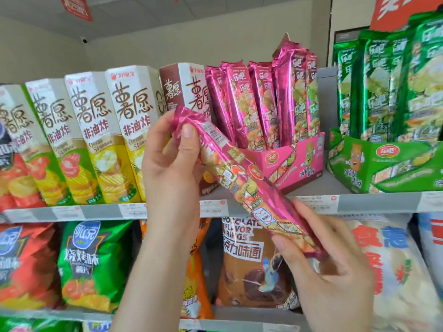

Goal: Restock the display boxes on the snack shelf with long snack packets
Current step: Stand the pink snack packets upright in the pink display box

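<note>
A long pink snack packet (242, 180) slants from upper left to lower right in front of the shelf. My left hand (170, 161) grips its upper end, thumb on the front. My right hand (328, 257) pinches its lower end from below. Behind it on the upper shelf stands the pink display box (294, 161) with several upright pink packets (261, 101) in it. To the right is a green display box (383, 161) filled with tall green packets (383, 85).
Upright chip cartons (96, 135) line the upper shelf to the left of the pink box. The shelf edge (374, 202) carries price tags. Below hang large bags: a chocolate ring bag (247, 262), a green bag (88, 262) and a white bag (393, 271).
</note>
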A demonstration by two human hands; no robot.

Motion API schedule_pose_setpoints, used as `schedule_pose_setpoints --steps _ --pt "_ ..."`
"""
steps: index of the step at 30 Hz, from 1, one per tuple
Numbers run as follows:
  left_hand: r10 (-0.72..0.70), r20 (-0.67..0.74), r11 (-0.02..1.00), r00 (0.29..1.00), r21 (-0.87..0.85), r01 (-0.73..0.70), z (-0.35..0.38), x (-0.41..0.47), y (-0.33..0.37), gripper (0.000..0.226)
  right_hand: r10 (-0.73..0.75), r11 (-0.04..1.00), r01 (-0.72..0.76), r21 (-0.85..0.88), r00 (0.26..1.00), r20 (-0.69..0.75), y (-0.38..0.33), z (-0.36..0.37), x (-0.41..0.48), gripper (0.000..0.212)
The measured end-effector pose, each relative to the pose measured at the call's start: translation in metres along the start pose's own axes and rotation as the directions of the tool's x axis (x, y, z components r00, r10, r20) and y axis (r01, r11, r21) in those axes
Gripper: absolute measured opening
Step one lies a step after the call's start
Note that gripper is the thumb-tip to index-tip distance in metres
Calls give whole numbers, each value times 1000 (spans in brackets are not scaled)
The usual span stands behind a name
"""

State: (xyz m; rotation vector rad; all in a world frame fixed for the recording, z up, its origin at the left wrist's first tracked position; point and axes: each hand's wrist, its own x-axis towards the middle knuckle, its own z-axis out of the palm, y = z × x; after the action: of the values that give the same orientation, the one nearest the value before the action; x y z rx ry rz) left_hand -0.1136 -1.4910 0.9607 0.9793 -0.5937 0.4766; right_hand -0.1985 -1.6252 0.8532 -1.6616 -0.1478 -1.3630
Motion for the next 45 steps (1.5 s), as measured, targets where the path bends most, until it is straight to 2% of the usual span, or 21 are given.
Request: schedule_pose_setpoints --steps 5,8,10,13,15,17,19,20,23,25,26,29,32,34,38,40,41,43,45 --pt "24 -34 989 999 145 -19 -17 -1 13 12 -89 989 79 -123 992 -85 -2 12 -6 51" --pt "130 -76 937 989 335 -97 -32 3 24 19 -122 973 95 -210 985 -122 -3 17 -15 74" --pt "169 -93 926 981 355 -126 -45 5 28 10 -137 972 108 -211 982 -128 -7 21 -20 83" --pt "207 -102 920 973 358 -158 -64 9 30 7 -199 976 192 -102 978 -57 -19 27 -22 56" --pt "272 -83 885 959 413 -215 -74 10 34 4 -192 981 192 34 981 3 -30 33 -25 43" --pt "358 -20 815 933 495 -302 -77 10 37 8 -138 976 135 173 990 5 -41 36 -28 41" --pt "406 92 721 909 578 -381 -84 6 41 8 -115 979 122 164 992 -49 -54 43 -30 40" --pt "426 173 640 888 636 -431 -89 3 41 7 -99 981 111 159 992 -79 -60 45 -30 40" --pt "446 471 338 761 699 -630 -104 -8 40 24 17 968 26 250 986 -168 -69 48 -29 39" --pt "431 594 227 679 657 -719 -113 -14 39 23 76 958 -23 287 982 -175 -71 48 -28 36" --pt "418 633 219 651 626 -749 -116 -17 39 21 98 955 -46 293 982 -163 -73 47 -28 35" --pt "375 709 321 597 504 -802 -118 -25 42 20 124 957 -88 278 986 -116 -77 49 -30 28" --pt "326 761 393 561 431 -812 -114 -30 48 21 141 953 -122 277 989 -50 -81 53 -31 34" --pt "258 797 411 546 420 -809 -110 -33 50 19 155 930 -154 335 988 25 -84 56 -32 35" --pt "166 808 405 565 467 -786 -112 -34 53 24 189 915 -205 348 979 79 -90 60 -31 34" --pt "176 784 466 595 466 -752 -116 -36 53 26 186 907 -204 367 979 85 -93 62 -30 39" --pt "186 754 536 630 459 -708 -116 -38 52 28 185 900 -199 389 980 74 -94 64 -29 44" --pt "204 653 697 729 426 -577 -116 -46 49 29 202 866 -194 460 979 32 -95 70 -30 48" --pt "156 537 834 829 378 -402 -113 -58 45 33 178 837 -161 523 984 17 -96 79 -33 40"
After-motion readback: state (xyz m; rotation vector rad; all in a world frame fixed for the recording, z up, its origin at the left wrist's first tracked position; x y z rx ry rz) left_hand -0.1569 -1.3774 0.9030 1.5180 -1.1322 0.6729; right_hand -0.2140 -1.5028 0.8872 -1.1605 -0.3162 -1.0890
